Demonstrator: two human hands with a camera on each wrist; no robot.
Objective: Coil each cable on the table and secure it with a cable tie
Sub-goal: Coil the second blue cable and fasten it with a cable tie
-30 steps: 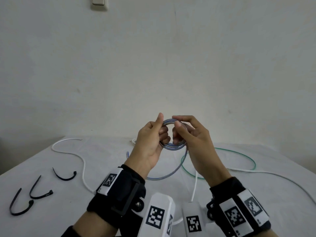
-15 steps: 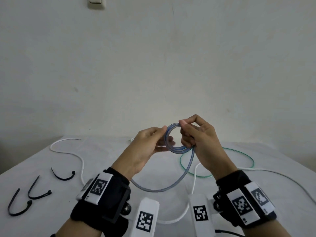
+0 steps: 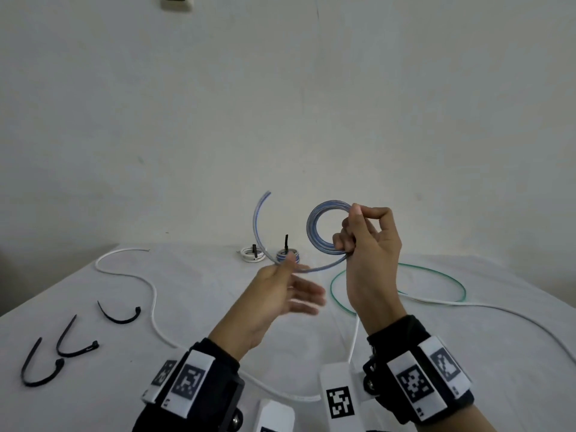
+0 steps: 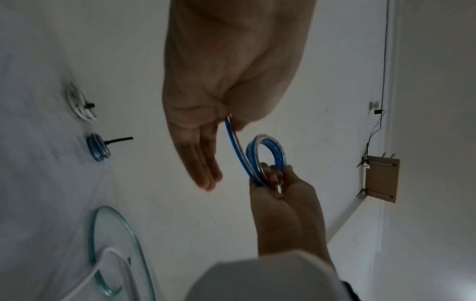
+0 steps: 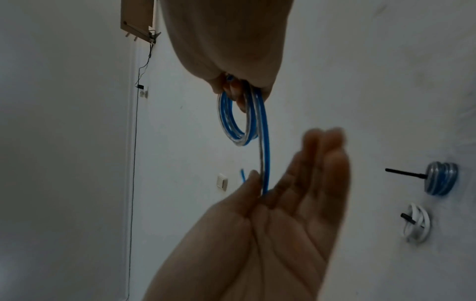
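Note:
My right hand (image 3: 355, 215) holds a small coil of blue-and-clear cable (image 3: 311, 229) upright in the air, thumb and index pinching its top and the other fingers hooked through its lower right side. The coil's loose tail (image 3: 257, 219) runs down and left, then curves up to a free end. My left hand (image 3: 296, 279) is lower and to the left, fingers straight, with the tail held between thumb and index. The left wrist view shows the coil (image 4: 280, 154) in the right hand (image 4: 283, 195). The right wrist view shows the tail (image 5: 265, 163) entering the left hand (image 5: 270, 234).
Three loose black cable ties (image 3: 120, 318) lie at the table's left. Two tied coils, white (image 3: 251, 255) and blue (image 3: 288, 255), sit at the back. An uncoiled green cable (image 3: 436, 272) and two long white cables (image 3: 152, 294) sprawl over the white cloth.
The hands have come apart. My right hand lifted the coil up and right. My left hand let go of the coil, slid out along the tail and straightened its fingers. The tail's end swung up.

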